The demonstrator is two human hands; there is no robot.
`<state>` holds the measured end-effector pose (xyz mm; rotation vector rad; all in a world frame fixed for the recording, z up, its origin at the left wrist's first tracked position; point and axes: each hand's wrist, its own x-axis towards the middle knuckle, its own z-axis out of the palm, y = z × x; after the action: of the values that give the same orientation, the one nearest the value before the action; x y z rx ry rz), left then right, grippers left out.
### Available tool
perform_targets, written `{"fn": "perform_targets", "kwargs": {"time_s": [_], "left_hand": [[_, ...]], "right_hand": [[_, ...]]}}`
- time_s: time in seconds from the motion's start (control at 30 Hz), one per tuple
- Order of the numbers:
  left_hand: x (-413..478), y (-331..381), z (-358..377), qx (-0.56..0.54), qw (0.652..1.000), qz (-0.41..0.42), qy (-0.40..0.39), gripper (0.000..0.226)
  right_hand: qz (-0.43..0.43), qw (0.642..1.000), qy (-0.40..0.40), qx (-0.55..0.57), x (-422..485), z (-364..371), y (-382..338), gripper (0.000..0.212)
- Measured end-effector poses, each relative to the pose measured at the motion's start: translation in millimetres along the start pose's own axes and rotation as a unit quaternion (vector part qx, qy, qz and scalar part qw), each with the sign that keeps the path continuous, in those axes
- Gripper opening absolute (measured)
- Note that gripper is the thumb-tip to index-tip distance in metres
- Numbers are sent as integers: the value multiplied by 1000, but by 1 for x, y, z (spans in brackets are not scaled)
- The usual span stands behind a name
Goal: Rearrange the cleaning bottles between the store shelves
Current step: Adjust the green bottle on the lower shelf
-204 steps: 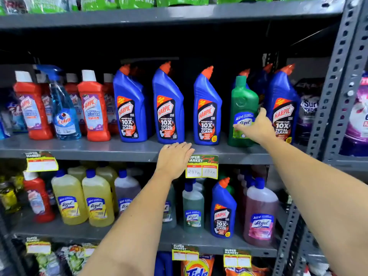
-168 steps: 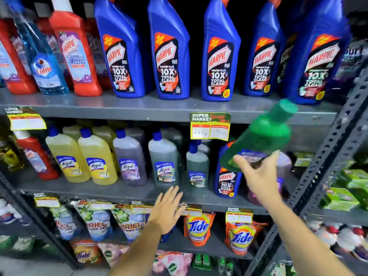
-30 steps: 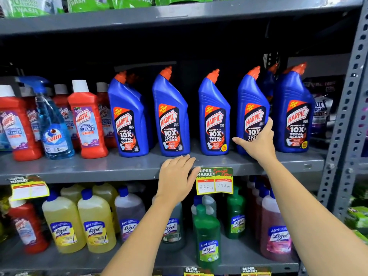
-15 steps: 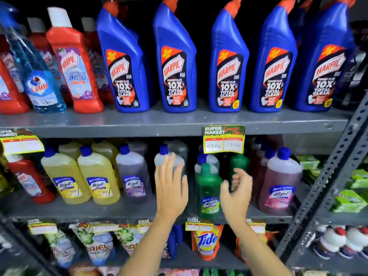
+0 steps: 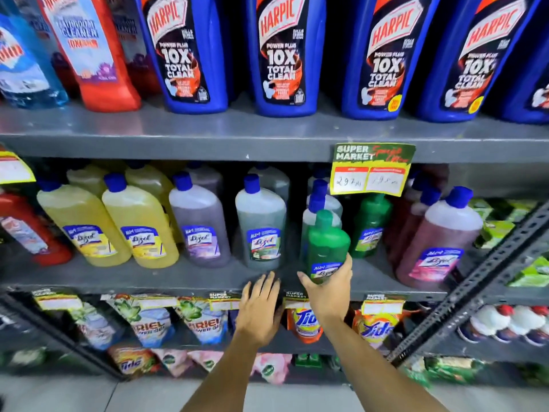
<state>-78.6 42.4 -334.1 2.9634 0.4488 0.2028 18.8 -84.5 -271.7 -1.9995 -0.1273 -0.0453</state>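
My right hand (image 5: pixel 326 288) is wrapped around the base of a small green Lizol bottle (image 5: pixel 326 245) at the front edge of the middle shelf (image 5: pixel 178 279). The bottle stands upright. My left hand (image 5: pixel 260 307) rests flat on that shelf's front lip, fingers spread, holding nothing. A second green Lizol bottle (image 5: pixel 371 226) stands further back to the right. Yellow Lizol bottles (image 5: pixel 139 227), a purple one (image 5: pixel 200 224), a grey-green one (image 5: pixel 261 224) and a pink one (image 5: pixel 436 242) line the same shelf. Blue Harpic bottles (image 5: pixel 285 55) fill the upper shelf (image 5: pixel 267 138).
A green and yellow price tag (image 5: pixel 371 169) hangs from the upper shelf's edge. Red bathroom cleaner (image 5: pixel 95 52) and a blue spray bottle (image 5: pixel 26 72) stand upper left. Detergent pouches (image 5: pixel 306 322) hang below. A perforated grey upright (image 5: pixel 475 281) slants at right.
My right hand has closed on the front green bottle. My left hand dropped from the grey-green bottle to the shelf lip. The view moved closer and lower.
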Motion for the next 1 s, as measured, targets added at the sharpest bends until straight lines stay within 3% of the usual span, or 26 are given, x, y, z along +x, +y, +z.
{"fn": "perform_targets", "kwargs": {"time_s": [0.17, 0.37, 0.67, 1.0], "left_hand": [[-5, -8, 8, -6, 1000, 26, -2, 62], [-5, -11, 11, -2, 1000, 27, -14, 63], [-5, -10, 12, -7, 1000, 20, -13, 63], [-5, -6, 13, 6, 1000, 9, -13, 63]], "right_hand": [[5, 1000, 21, 18, 1, 4, 6, 86], [-9, 999, 32, 7, 17, -19, 18, 81], [36, 996, 77, -24, 72, -69, 45, 106], [42, 997, 63, -10, 78, -72, 45, 103]]}}
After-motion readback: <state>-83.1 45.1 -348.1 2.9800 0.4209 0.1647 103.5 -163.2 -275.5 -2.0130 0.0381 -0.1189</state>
